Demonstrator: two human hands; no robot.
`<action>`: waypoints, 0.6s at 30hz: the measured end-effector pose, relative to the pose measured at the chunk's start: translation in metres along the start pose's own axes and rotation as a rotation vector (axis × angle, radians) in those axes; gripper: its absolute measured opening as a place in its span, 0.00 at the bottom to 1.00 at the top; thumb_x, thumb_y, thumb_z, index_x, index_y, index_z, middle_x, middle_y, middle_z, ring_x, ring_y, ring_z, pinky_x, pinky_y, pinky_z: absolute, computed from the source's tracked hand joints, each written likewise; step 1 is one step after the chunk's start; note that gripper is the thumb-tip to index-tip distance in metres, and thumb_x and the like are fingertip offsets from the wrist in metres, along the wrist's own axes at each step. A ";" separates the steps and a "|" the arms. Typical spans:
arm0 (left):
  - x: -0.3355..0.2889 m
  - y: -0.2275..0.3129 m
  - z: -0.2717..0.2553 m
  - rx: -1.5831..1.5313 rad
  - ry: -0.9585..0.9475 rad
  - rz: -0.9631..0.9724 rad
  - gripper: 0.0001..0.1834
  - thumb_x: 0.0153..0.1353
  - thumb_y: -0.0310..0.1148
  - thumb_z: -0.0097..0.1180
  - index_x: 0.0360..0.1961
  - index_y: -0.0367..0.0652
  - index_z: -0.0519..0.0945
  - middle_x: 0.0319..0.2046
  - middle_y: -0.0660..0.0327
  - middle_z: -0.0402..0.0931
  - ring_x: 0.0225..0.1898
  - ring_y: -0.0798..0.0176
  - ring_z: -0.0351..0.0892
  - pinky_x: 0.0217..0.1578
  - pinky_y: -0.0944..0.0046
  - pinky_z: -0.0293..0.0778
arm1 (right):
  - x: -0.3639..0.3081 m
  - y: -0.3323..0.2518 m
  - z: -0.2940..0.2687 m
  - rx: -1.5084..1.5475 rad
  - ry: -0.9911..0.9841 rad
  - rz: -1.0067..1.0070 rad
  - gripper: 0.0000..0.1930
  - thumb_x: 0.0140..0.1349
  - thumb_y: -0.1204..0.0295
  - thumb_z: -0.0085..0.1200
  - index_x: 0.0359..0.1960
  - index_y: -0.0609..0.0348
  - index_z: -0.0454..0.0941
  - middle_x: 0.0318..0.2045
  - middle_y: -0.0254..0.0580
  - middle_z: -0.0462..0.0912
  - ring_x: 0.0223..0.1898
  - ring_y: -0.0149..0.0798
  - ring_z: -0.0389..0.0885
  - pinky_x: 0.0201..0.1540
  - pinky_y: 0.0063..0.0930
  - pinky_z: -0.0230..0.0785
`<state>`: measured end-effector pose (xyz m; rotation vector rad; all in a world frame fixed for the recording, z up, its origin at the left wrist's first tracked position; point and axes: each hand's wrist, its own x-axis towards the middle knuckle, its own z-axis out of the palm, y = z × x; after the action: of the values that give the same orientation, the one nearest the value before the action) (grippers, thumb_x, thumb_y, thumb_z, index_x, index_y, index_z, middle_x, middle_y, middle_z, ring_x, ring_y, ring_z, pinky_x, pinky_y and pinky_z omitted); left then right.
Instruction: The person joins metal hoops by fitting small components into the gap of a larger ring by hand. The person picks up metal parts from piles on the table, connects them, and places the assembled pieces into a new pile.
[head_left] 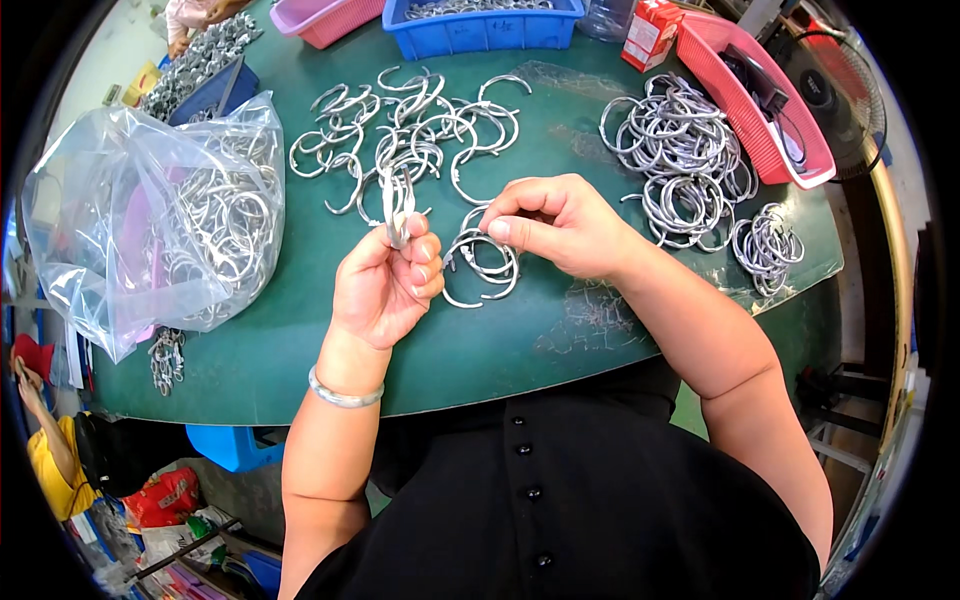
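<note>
- Top (pixel 620 510): plain black cloth, matte; fills the view below the table's (pixel 480 370) near edge.
- Buttons (pixel 533 493): four visible, small, round, dark and shiny; set in one line down the front.
- Left hand (pixel 388 280): bare. Wrist carries one bracelet (pixel 345 393), a smooth closed band, pale with mottled grey-white tone.
- Right hand (pixel 565 225): bare, wrist likewise.
- Both arms (pixel 715 335): uncovered past the elbow; sleeve ends not clearly visible.

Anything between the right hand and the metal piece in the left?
Nothing visible stands between the right hand and the metal piece held in the left hand. A few open rings lie on the green table by that gap, apparently below it.
</note>
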<state>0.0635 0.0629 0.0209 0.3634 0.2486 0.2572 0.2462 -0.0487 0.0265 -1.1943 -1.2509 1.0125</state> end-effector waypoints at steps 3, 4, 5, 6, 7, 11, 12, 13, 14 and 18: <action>0.003 0.000 0.002 0.160 0.084 0.087 0.10 0.61 0.35 0.39 0.32 0.39 0.69 0.22 0.62 0.69 0.19 0.70 0.66 0.20 0.73 0.64 | 0.003 0.000 0.000 0.012 0.009 0.000 0.08 0.56 0.70 0.52 0.30 0.63 0.76 0.22 0.29 0.75 0.25 0.20 0.69 0.28 0.16 0.63; 0.006 0.003 0.002 0.303 0.165 0.172 0.11 0.61 0.35 0.39 0.32 0.39 0.70 0.23 0.61 0.70 0.19 0.70 0.68 0.20 0.73 0.64 | 0.008 0.001 -0.001 0.023 0.010 0.005 0.08 0.56 0.70 0.52 0.31 0.63 0.76 0.21 0.29 0.75 0.25 0.20 0.68 0.28 0.16 0.63; 0.010 0.006 0.002 0.307 0.169 0.172 0.11 0.61 0.35 0.39 0.32 0.39 0.70 0.23 0.61 0.70 0.19 0.70 0.68 0.20 0.73 0.64 | 0.015 0.001 -0.002 0.029 0.010 0.003 0.08 0.56 0.70 0.52 0.31 0.63 0.76 0.21 0.29 0.75 0.25 0.20 0.68 0.28 0.16 0.63; 0.006 -0.002 0.005 0.439 0.202 0.272 0.11 0.62 0.35 0.39 0.32 0.39 0.70 0.23 0.61 0.71 0.20 0.70 0.69 0.20 0.73 0.65 | 0.008 -0.004 0.001 0.081 0.017 0.048 0.08 0.56 0.70 0.51 0.32 0.63 0.76 0.21 0.29 0.74 0.24 0.20 0.68 0.27 0.15 0.62; 0.002 -0.009 0.007 0.571 0.237 0.372 0.11 0.62 0.35 0.38 0.32 0.39 0.71 0.24 0.60 0.72 0.21 0.70 0.71 0.21 0.73 0.66 | 0.003 -0.006 0.003 0.135 0.023 0.094 0.08 0.56 0.70 0.51 0.32 0.63 0.76 0.21 0.29 0.74 0.24 0.20 0.68 0.27 0.15 0.62; 0.013 -0.020 0.011 0.848 0.247 0.593 0.11 0.63 0.32 0.37 0.37 0.37 0.70 0.26 0.58 0.73 0.24 0.69 0.73 0.24 0.73 0.70 | -0.002 -0.008 -0.006 0.136 0.043 0.090 0.08 0.57 0.71 0.50 0.33 0.63 0.76 0.21 0.30 0.74 0.22 0.21 0.69 0.25 0.15 0.63; 0.011 -0.018 0.010 0.851 0.254 0.596 0.11 0.63 0.32 0.37 0.37 0.37 0.70 0.26 0.58 0.73 0.24 0.69 0.73 0.24 0.73 0.70 | 0.001 -0.009 -0.003 0.154 0.033 0.095 0.08 0.57 0.71 0.50 0.33 0.63 0.75 0.21 0.31 0.74 0.22 0.21 0.69 0.25 0.15 0.64; 0.009 -0.016 0.009 0.920 0.272 0.665 0.11 0.63 0.32 0.38 0.38 0.36 0.70 0.27 0.57 0.74 0.24 0.68 0.74 0.25 0.72 0.70 | 0.005 -0.009 -0.001 0.173 0.023 0.101 0.08 0.57 0.71 0.49 0.33 0.63 0.75 0.21 0.31 0.75 0.21 0.22 0.70 0.25 0.15 0.65; 0.008 -0.014 0.008 0.989 0.291 0.733 0.11 0.63 0.32 0.38 0.39 0.36 0.69 0.28 0.57 0.74 0.25 0.67 0.74 0.25 0.72 0.71 | 0.008 -0.011 0.001 0.179 0.017 0.101 0.08 0.57 0.71 0.49 0.33 0.63 0.75 0.21 0.31 0.75 0.21 0.22 0.70 0.25 0.15 0.65; 0.009 -0.017 0.005 1.063 0.257 0.835 0.11 0.62 0.30 0.39 0.41 0.36 0.69 0.31 0.55 0.74 0.28 0.66 0.75 0.28 0.70 0.72 | 0.006 -0.014 0.000 0.195 0.022 0.180 0.07 0.57 0.73 0.48 0.35 0.64 0.74 0.24 0.37 0.77 0.22 0.25 0.74 0.25 0.17 0.68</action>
<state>0.0763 0.0490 0.0171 1.4996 0.4711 1.0038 0.2459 -0.0446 0.0412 -1.1768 -1.0150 1.2210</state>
